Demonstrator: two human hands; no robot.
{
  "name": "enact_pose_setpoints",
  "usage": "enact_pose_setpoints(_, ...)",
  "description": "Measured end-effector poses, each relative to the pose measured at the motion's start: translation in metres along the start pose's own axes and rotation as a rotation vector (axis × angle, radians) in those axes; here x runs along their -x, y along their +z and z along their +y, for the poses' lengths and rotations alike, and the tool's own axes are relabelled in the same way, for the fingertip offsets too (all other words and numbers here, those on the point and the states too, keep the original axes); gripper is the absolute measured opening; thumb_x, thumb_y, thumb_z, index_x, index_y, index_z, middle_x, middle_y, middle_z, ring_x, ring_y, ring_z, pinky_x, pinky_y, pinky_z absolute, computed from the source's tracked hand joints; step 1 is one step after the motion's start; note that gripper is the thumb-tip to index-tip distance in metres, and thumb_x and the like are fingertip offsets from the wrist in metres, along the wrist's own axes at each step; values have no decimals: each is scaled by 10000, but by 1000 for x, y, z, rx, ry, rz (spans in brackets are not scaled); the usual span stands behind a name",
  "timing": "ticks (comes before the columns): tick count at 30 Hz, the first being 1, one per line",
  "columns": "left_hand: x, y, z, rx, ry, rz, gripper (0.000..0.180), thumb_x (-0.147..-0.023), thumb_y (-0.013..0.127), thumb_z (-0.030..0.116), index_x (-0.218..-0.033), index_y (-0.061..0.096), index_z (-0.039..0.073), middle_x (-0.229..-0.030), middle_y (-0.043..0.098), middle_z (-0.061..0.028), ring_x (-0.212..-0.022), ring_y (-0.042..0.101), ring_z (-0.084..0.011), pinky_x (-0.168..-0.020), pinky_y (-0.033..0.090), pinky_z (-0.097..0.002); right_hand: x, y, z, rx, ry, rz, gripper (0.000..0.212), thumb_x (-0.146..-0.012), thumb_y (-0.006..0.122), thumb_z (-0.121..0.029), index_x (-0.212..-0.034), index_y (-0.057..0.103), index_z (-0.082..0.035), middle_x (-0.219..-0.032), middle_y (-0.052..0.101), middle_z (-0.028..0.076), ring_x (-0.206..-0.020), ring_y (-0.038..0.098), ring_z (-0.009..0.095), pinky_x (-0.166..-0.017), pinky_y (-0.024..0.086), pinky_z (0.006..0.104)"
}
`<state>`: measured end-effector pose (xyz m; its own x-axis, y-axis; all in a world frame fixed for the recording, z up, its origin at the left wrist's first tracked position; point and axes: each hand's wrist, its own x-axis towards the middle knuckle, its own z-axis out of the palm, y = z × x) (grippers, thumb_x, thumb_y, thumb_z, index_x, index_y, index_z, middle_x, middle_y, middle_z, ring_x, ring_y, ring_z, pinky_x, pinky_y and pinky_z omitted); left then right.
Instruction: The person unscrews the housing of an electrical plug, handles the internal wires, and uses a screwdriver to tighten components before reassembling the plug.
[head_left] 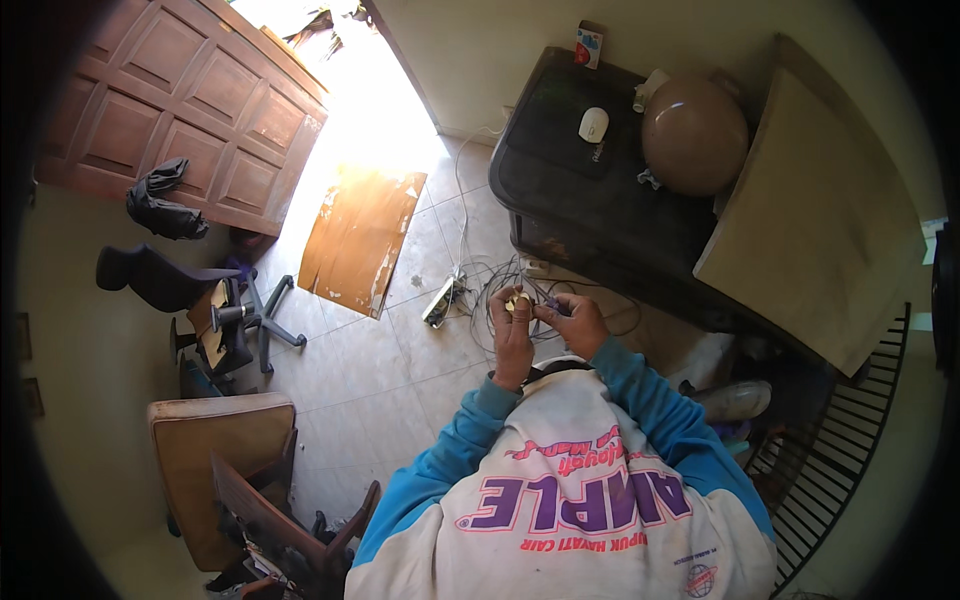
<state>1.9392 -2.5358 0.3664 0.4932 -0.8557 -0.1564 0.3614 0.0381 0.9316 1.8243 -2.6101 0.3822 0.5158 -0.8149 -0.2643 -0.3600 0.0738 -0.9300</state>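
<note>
My left hand (pixel 514 345) is raised in front of my chest, its fingers closed round a small pale-yellow piece (pixel 518 302). The exact kind of that piece is too small to make out. Close beside it, my right hand (pixel 580 324) pinches a thin screwdriver (pixel 549 301) with a dark purplish handle. Its slender shaft slants up and left, passing near the yellow piece; whether they touch cannot be seen. Below the hands, loops of dark cable (pixel 484 315) lie on the tiled floor.
An open power strip or box with wires (pixel 440 303) lies left of the cable. Beyond it is a worn orange-brown board (pixel 360 238). A black cabinet (pixel 600 190) stands at right, with a leaning panel (pixel 815 210). Chairs (pixel 235 310) and a wooden door (pixel 190 110) are at left.
</note>
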Motion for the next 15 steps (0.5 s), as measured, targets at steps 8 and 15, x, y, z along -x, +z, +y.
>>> enact_pose_setpoints(8, 2, -1, -3, -111, 119, -33, 278, -1010, 474, 189, -1232, 412, 34, -1018, 474, -42, -872, 439, -94, -790, 403, -238, -9, -15, -1, -634, 483, -324, 297, -835, 735, -271, -948, 648, -10, -632, 514, -38, -523, 424, 25, -437, 314, 204)
enact_pose_setpoints(15, -3, 2, -8, -12, 45, 43, 319, -1020, 461, 261, -1229, 430, 22, -1091, 489, -61, -974, 470, -117, -850, 415, -263, -13, 0, 10, -234, -22, -94, 236, -811, 718, -236, -877, 650, -19, -637, 563, 17, -559, 551, 127, -517, 445, 285)
